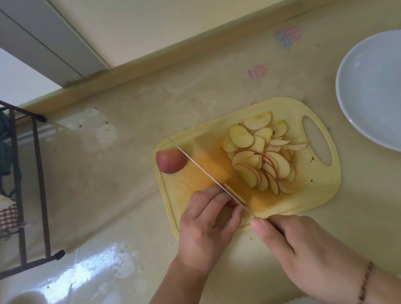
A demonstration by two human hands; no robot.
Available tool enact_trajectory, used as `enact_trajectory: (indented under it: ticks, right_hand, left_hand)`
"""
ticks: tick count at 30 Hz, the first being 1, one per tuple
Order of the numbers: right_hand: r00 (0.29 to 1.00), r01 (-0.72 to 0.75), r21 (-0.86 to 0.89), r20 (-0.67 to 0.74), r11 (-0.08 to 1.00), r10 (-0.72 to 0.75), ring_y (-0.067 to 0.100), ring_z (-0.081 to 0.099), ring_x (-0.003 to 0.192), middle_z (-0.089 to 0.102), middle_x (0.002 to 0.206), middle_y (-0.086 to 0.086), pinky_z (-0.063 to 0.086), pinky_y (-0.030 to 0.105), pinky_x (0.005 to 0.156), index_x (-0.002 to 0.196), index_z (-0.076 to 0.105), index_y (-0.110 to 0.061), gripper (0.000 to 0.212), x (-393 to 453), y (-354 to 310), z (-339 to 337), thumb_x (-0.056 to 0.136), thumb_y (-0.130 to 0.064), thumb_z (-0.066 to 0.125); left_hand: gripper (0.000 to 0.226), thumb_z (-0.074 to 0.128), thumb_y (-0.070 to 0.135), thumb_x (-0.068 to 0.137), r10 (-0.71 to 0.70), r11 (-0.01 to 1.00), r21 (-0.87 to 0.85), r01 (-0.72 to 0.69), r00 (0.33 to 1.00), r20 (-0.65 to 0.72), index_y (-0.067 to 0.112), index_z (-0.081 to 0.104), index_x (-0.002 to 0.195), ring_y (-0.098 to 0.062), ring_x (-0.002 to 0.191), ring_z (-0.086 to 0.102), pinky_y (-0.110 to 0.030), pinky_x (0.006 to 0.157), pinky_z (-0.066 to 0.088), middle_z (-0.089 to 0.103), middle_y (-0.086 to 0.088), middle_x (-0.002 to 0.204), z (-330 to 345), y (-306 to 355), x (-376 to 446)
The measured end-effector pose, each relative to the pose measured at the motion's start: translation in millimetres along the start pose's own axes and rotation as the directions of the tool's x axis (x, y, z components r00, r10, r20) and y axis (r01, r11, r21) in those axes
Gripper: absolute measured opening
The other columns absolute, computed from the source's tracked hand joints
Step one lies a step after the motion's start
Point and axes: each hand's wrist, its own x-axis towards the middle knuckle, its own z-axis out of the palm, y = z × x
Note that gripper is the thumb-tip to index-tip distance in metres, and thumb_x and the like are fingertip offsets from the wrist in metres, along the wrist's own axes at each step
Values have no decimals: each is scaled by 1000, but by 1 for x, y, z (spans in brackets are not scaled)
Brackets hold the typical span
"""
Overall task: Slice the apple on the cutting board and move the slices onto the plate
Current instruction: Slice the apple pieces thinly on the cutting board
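**Slicing an apple on a yellow cutting board**

An apple piece, mostly hidden, sits at the near edge of the yellow cutting board, gripped by the curled fingers of the left hand. The right hand grasps a knife, blade laid diagonally against that piece. Thin slices are heaped mid-board; a red-skinned apple chunk lies at the board's far left. A white plate stands to the right, apart from the board.

No text, label, brand or number can be read anywhere. The table cover bears two small blurred prints, pink and blue-pink, at about one o'clock from the board; neither forms letters.
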Motion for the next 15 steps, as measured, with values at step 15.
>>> enact_trajectory:
  ticks: [15]
  right_hand:
    - [1000, -11, 17, -29, 1000, 12, 9, 50, 60, 54, 57, -9, 38, 22, 58, 60, 43, -19, 60, -8, 3, 2, 76, -70, 16]
  left_hand:
    - [27, 83, 12, 85, 16, 1000, -5, -16, 1000, 17, 14, 70, 109, -9, 102, 61, -22, 87, 52, 63, 4, 115, 0, -1, -2]
